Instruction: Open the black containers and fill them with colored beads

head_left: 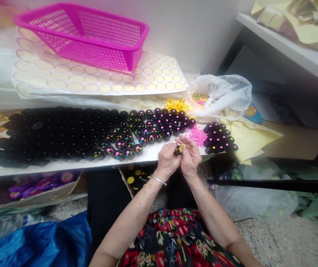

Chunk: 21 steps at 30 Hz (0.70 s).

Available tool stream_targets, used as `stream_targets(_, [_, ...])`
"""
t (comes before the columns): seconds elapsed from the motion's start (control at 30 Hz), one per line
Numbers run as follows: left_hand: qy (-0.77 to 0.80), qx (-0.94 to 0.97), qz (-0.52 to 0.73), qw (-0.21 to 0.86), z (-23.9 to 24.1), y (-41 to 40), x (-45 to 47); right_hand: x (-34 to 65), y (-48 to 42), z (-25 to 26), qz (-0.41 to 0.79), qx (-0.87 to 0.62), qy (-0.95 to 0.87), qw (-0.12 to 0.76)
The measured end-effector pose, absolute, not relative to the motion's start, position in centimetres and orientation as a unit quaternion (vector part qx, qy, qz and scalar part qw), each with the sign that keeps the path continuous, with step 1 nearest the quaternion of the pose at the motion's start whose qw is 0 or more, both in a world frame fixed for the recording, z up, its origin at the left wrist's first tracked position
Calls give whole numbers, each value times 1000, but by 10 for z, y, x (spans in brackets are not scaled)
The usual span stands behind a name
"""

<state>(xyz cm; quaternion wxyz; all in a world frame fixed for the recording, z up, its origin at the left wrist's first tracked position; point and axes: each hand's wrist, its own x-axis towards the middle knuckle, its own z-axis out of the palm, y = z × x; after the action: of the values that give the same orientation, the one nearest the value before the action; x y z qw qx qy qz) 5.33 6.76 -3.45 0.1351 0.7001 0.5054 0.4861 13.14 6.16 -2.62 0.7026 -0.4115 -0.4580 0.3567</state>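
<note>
Head view. Your fingers cover most of the small black cup (177,150), so its contents cannot be seen; whether the yellow disc (183,148) at its top is seated or merely resting cannot be made out. The far-left black cups (50,129) blur together, and your forearms are cut off below.

Your left hand (166,158), a bracelet (159,180) at its wrist, grips the cup narrowly. Your right hand (191,157) meets it, thumb and fingers closed on the disc. Both forearms converge over your lap, the hands held at the table's front edge.

The white table (150,151) bears the rows of cups, those toward the middle showing coloured bits inside. Pink beads (198,136) lie just beyond your right hand, between two cup groups. Behind them stand yellow pieces (177,105) and a clear plastic bag (231,89). A pink basket (135,57) rests on sticker sheets (106,88); speckled floor (275,241) shows at lower right.
</note>
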Motion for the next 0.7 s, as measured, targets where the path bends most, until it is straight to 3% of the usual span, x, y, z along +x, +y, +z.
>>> stream_targets(0.37, [507,700,472,172,-40,67,51,140,74,-23,496,-363,-276,739])
stream_targets(0.7, [522,673,490,184,-43,70,53,156,78,-29,582,-333,-216,710])
